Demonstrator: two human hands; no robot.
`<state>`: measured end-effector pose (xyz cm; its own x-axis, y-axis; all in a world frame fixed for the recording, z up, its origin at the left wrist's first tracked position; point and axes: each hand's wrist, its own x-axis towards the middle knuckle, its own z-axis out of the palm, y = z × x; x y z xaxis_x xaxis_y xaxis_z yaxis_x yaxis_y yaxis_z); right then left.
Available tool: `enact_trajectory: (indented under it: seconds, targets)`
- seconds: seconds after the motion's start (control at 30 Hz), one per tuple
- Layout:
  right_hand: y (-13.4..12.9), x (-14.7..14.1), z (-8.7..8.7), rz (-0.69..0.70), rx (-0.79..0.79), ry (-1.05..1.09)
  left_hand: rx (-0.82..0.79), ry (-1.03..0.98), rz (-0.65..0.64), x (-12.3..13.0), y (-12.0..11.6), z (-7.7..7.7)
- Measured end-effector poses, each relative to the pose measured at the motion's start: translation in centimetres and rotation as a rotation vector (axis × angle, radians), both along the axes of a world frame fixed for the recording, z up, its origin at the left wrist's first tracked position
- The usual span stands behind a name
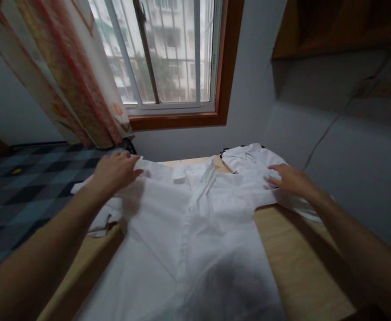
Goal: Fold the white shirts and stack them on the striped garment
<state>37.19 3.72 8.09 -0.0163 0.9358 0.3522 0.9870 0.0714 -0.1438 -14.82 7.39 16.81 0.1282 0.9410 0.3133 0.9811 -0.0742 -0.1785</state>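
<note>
A white button-up shirt lies front up and spread out on a light wooden table, its collar end away from me. My left hand rests at the shirt's left shoulder, with thumb and forefinger apart. Over the right sleeve hovers or lightly touches my right hand; its thumb and fingers are spread, and I cannot tell whether they meet the cloth. The right sleeve stretches out beneath that hand, while the left sleeve is partly hidden under my left forearm. My head's shadow seems to fall on the lower shirt.
Another folded white garment lies at the table's back right. A bed with a dark checked cover adjoins on the left. Behind are a curtain and a barred window. A wooden shelf and a cable are on the right wall.
</note>
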Motion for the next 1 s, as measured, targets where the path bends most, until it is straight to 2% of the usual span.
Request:
enact_trajectory:
  seconds: [0.1,0.2,0.27,0.33,0.4,0.53,0.67,0.8,0.9,1.0]
  targets:
    - [2.1,-8.3,1.6,0.01,0.102,0.189,0.003,-0.081,-0.093,5.5,0.2,-2.1]
    - [4.2,-16.5,2.4,0.028,0.024,0.279,-0.124,-0.168,-0.049,10.1,0.9,-4.8]
    - [5.6,-20.3,2.2,0.03,-0.027,0.26,-0.168,-0.191,0.011,11.7,1.6,-6.6]
    - [7.1,-22.2,1.6,-0.005,-0.065,0.202,-0.184,-0.207,0.068,12.4,2.2,-8.0]
    - [8.6,-22.5,0.7,-0.048,-0.135,0.19,-0.22,-0.244,0.098,12.4,2.5,-9.1]
    - [10.6,-20.8,-1.2,-0.083,-0.244,0.313,-0.239,-0.402,0.062,12.0,2.8,-10.3]
    - [11.0,-19.1,-2.9,-0.132,-0.173,0.439,-0.113,-0.679,0.052,12.4,3.9,-11.3]
    - [10.9,-17.9,-4.4,-0.162,-0.065,0.652,0.033,-1.011,-0.006,13.0,6.1,-12.1]
    - [11.1,-17.0,-5.6,-0.17,-0.014,0.84,0.052,-1.226,0.09,12.8,7.7,-12.6]
    - [11.3,-16.1,-6.4,-0.193,-0.024,1.017,0.141,-1.409,0.206,11.7,8.5,-12.9]
